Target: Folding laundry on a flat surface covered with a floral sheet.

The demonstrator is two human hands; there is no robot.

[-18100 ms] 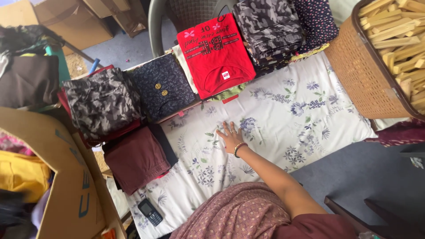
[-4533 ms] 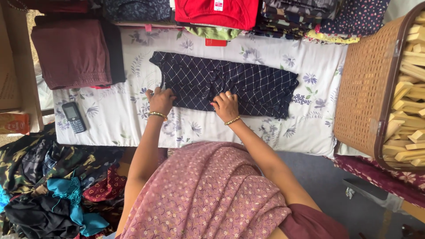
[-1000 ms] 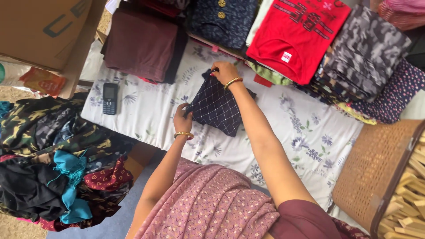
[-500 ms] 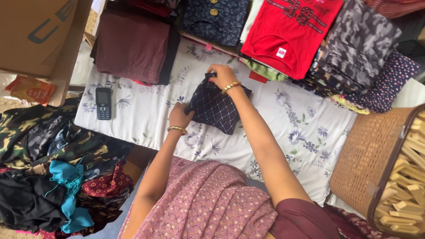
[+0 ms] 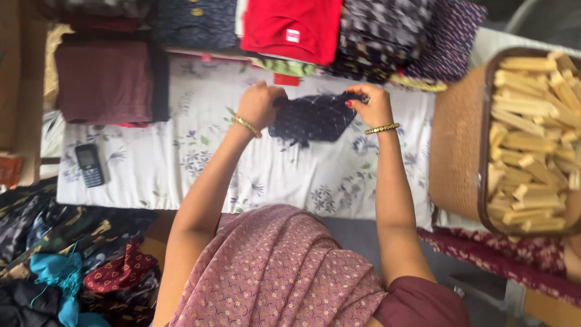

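Note:
A folded dark navy garment with a thin white check hangs just above the white floral sheet on the table. My left hand grips its left top corner. Its right top corner is pinched by my right hand. Both wrists wear a gold bangle. Along the far edge lie folded clothes: a maroon stack, a dark buttoned piece, a red shirt, and dark patterned pieces.
A small black phone lies on the sheet at the left. A wicker basket full of pale wooden sticks stands at the right. A heap of loose patterned clothes sits at the lower left, beside cardboard.
Over the last second the navy garment has been lifted off the sheet and carried toward the far row of folded clothes, with both hands now at its top corners. The view has also swung round.

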